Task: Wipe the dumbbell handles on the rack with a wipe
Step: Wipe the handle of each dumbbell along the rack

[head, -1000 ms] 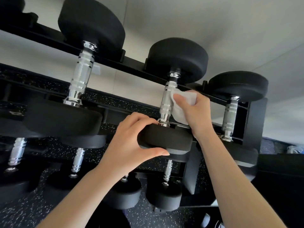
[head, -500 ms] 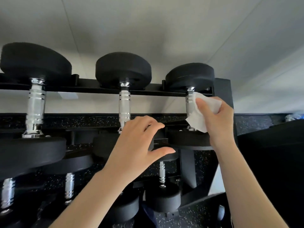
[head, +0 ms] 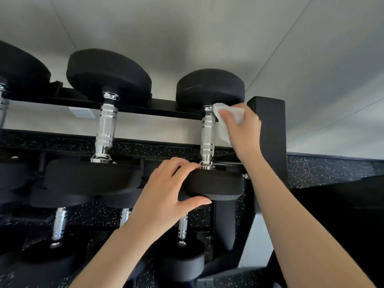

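The rightmost dumbbell on the top shelf has a chrome handle point(head: 207, 134) between two black heads. My right hand point(head: 242, 129) holds a white wipe point(head: 224, 123) against the upper right side of that handle, just under the far head point(head: 209, 88). My left hand point(head: 166, 190) grips the near head point(head: 216, 183) of the same dumbbell, fingers on top and thumb underneath. A second dumbbell's chrome handle point(head: 106, 125) stands untouched to the left.
The black rack's upright post point(head: 268, 129) stands right behind my right hand. More dumbbells sit on the lower shelf, one with its handle point(head: 182, 229) below my left hand. A dark speckled surface point(head: 324, 171) extends to the right.
My left hand moved right from beside the middle dumbbell and took hold of the rightmost dumbbell's near head. My right hand slid the wipe up the handle toward the far head.
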{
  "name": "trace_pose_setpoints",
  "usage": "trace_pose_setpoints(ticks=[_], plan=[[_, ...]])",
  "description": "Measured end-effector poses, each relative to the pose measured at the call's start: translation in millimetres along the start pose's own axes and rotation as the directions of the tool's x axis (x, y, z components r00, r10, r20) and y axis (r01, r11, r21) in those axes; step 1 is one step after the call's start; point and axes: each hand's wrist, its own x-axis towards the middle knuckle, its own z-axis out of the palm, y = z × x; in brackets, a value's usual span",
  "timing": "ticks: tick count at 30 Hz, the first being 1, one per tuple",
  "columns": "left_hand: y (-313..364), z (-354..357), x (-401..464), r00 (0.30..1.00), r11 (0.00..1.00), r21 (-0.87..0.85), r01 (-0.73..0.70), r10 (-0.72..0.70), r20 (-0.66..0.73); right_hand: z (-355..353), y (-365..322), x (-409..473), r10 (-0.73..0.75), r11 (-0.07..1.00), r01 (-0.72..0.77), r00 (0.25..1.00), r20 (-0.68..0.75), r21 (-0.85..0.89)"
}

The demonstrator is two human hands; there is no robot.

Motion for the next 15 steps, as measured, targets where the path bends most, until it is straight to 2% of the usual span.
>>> trace_pose_setpoints(ticks=[4,7,11,15], plan=[[2,3,-3,0.999,0.998,-0.034,0.045,-0.045,-0.012,15,1,5,-0.023,0.995,0.026,0.999,-0.035,0.095],[3,5,-4,0.997,0.996,-0.055,0.067,-0.068,-0.026,19,4,5,0.092,0.978,-0.085,0.995,-0.026,0.191],[2,7,-5,0.997,0.994,-0.089,0.070,-0.074,-0.039,23,-1,11,0.263,0.888,-0.264,0.963,0.056,0.377],[0,10,-6,0.996,0.992,-0.103,0.067,-0.072,-0.052,19,1,14,0.255,0.895,-0.289,0.957,0.141,0.341]])
